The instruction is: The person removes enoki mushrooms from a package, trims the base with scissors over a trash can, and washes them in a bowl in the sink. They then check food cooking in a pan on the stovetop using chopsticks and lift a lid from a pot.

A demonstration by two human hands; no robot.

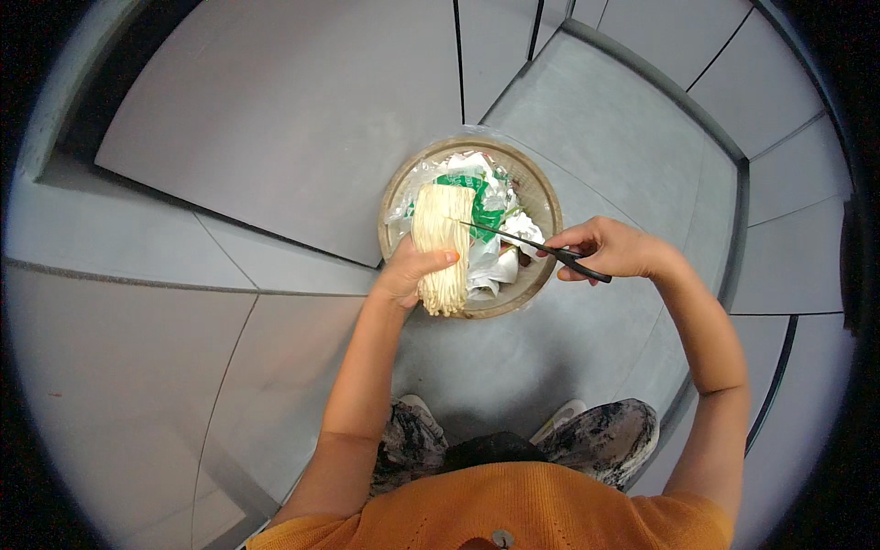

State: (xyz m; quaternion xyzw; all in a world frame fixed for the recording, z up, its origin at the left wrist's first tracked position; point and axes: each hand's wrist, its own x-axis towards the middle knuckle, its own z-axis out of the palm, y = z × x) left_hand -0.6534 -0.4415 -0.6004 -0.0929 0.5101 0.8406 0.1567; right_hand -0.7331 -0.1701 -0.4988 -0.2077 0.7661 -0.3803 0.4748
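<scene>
A thick bundle of pale enoki mushrooms (443, 220) is held by my left hand (412, 271), thumb across its front. Its small caps point down toward me and its root end faces away. My right hand (598, 251) grips black-handled scissors (526, 243), whose blade tips lie at the upper part of the bundle; whether they touch the stems I cannot tell. Beneath both hands stands a round brownish waste bin (546, 185). Inside it are crumpled white paper (522, 227) and a clear plastic bag with green print (481, 189).
Flat grey cabinet fronts (295, 124) rise at the upper left, and more cabinet panels (784, 179) line the right side. The bin stands on a grey tiled floor (619, 124). My shoes (560, 419) are on the floor just in front of my body.
</scene>
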